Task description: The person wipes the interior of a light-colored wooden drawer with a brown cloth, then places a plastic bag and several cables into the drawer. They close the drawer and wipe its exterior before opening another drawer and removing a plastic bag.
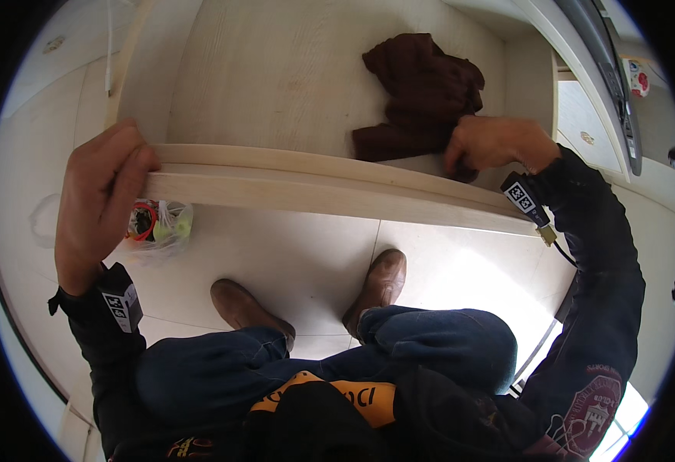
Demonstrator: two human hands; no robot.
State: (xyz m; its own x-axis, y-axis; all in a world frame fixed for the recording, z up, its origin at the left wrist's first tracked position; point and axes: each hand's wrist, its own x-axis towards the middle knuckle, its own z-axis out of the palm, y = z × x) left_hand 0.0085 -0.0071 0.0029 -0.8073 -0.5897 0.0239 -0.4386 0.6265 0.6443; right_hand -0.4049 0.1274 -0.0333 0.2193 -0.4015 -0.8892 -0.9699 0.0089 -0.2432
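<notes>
A pulled-out drawer (276, 92) of pale wood spans the upper part of the view. At its front left corner my left hand (106, 185) is closed round the edge of the drawer front (314, 185), thumb bent over the top. Inside, toward the right, lies a crumpled dark brown cloth garment (422, 100), its folds loose and uneven. My right hand (495, 144) reaches over the drawer front at the right, its fingers closed on the garment's near right edge. Dark fabric shows below those fingertips; the fingertips themselves are partly hidden.
Below the drawer's left end, a clear plastic bag (160, 227) of mixed small things sits on the tiled floor (314, 246). My brown shoes (387, 277) stand under the drawer front. A black-framed flat panel (611, 85) is at the upper right. A white cord (109, 61) hangs at upper left.
</notes>
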